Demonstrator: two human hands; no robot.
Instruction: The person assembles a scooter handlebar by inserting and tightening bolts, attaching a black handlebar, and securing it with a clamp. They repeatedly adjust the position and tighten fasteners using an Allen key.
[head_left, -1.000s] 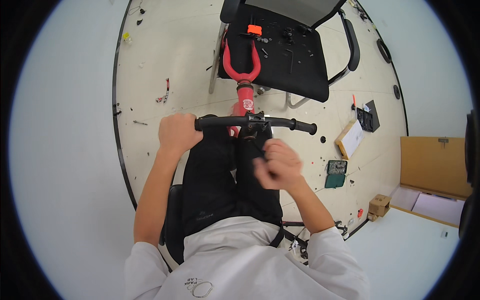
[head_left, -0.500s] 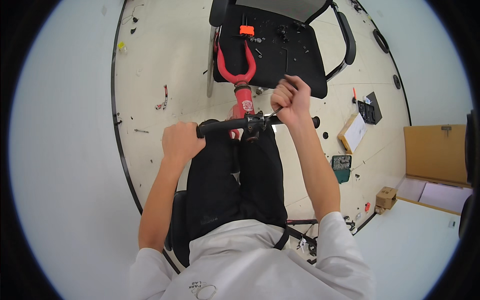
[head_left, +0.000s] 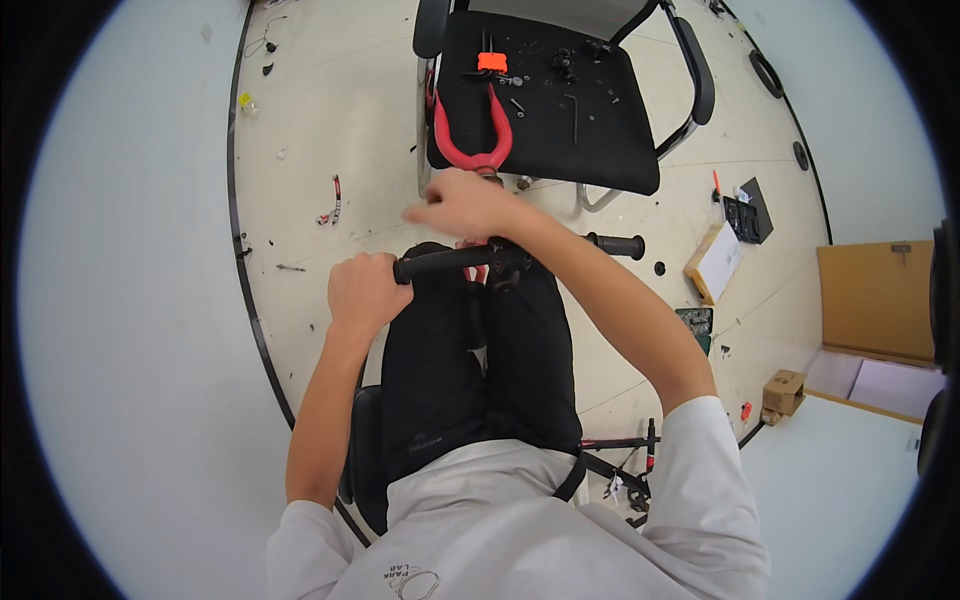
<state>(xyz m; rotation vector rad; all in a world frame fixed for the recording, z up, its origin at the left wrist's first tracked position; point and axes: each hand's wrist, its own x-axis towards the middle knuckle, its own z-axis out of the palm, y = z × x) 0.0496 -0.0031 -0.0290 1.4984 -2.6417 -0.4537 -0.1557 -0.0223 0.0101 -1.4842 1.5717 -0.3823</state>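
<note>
While the left hand (head_left: 368,292) is wrapped round the left end of the black tubular handlebar (head_left: 445,262), set above the black-trousered knees (head_left: 430,345), the right hand (head_left: 465,203), blurred and partly curled, hangs just beyond the bar's middle; whether it holds anything cannot be told. Likely hazard: a slackened left grip, letting the bar twist and the red two-pronged fork (head_left: 472,158) sweep a small silver bolt (head_left: 516,104) off the black fabric chair seat (head_left: 625,160). Open room: pale floor (head_left: 360,85), leftward.

So the right hand (head_left: 465,205) just swung way left past the handlebar stem (head_left: 511,262), now near the red fork (head_left: 472,160).
</note>
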